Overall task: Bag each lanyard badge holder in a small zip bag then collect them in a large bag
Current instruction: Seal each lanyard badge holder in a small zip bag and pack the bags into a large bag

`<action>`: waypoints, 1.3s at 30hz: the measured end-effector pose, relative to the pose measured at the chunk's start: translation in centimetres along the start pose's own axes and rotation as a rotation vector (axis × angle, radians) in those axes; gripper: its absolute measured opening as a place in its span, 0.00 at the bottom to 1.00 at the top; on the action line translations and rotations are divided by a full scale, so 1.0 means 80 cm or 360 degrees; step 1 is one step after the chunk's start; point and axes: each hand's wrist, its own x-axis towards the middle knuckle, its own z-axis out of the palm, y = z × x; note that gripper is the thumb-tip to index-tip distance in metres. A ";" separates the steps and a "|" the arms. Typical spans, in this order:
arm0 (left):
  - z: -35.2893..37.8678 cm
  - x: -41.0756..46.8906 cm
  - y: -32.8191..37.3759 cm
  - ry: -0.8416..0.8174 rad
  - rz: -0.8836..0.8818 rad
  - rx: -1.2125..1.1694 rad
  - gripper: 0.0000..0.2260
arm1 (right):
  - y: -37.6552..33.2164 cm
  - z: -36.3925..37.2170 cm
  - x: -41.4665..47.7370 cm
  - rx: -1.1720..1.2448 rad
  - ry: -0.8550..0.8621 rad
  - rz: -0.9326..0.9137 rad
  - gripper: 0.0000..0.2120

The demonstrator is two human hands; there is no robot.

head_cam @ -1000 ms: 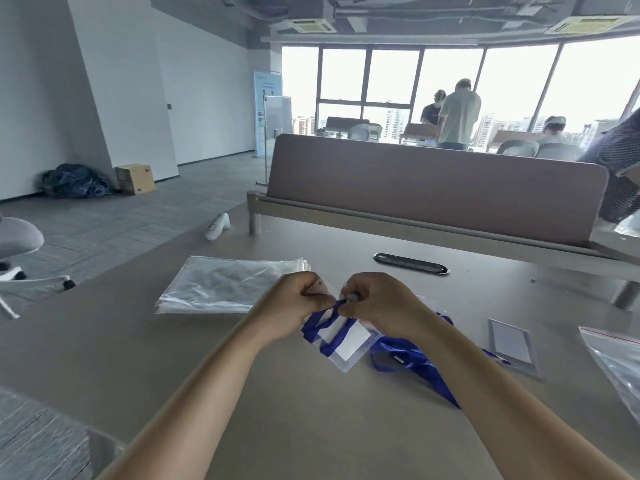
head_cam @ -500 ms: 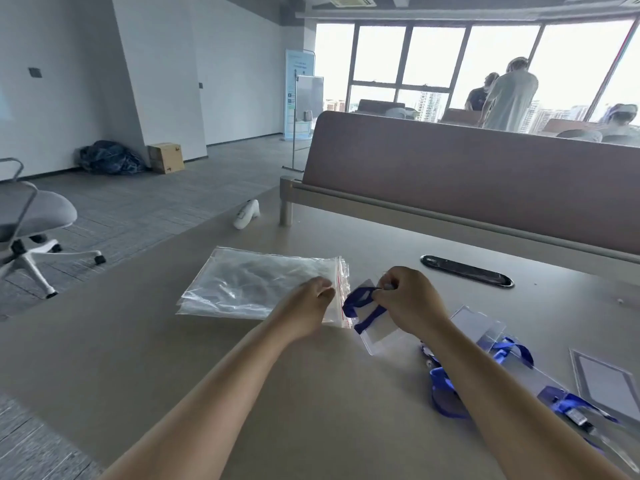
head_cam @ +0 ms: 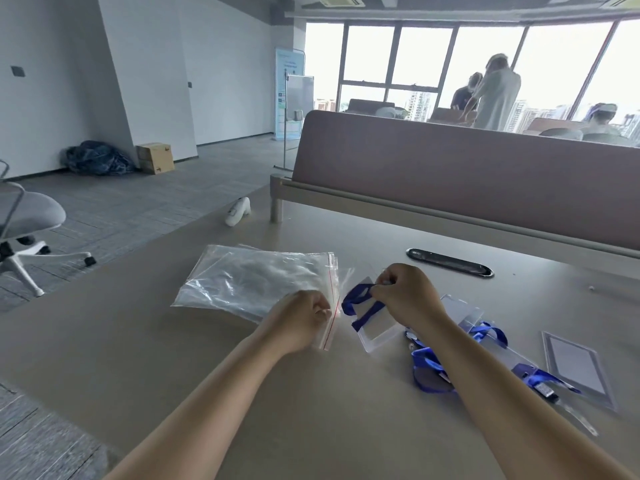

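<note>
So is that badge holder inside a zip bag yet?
Out. The right hand holds the badge holder, wrapped in its blue lanyard, bare, beside the zip bag the left hand pinches.

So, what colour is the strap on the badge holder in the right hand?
The strap is plain blue, with no pattern visible; the head view shows it best.

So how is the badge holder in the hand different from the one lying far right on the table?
The held badge holder has a blue lanyard wrapped across it; the far-right holder has none across its face. The right hand grips the held one; the far-right one lies flat on the table, untouched. Both are clear rectangles with a pale insert.
</note>
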 end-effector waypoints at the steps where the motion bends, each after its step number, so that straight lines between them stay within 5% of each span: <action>1: -0.001 -0.008 0.002 0.0008 -0.0011 0.0001 0.09 | -0.001 -0.003 -0.006 0.0001 -0.0002 0.0004 0.01; 15: 0.013 -0.066 0.030 -0.0109 -0.0108 0.0173 0.18 | 0.001 -0.022 -0.078 0.0083 -0.0038 0.0074 0.02; 23: 0.021 -0.058 0.026 -0.0060 -0.0110 0.0300 0.06 | 0.007 -0.017 -0.073 0.0111 -0.0079 0.0045 0.04; 39: 0.005 -0.043 0.017 0.0101 -0.0176 -0.0249 0.07 | 0.017 -0.019 -0.075 0.0155 -0.0127 -0.0114 0.04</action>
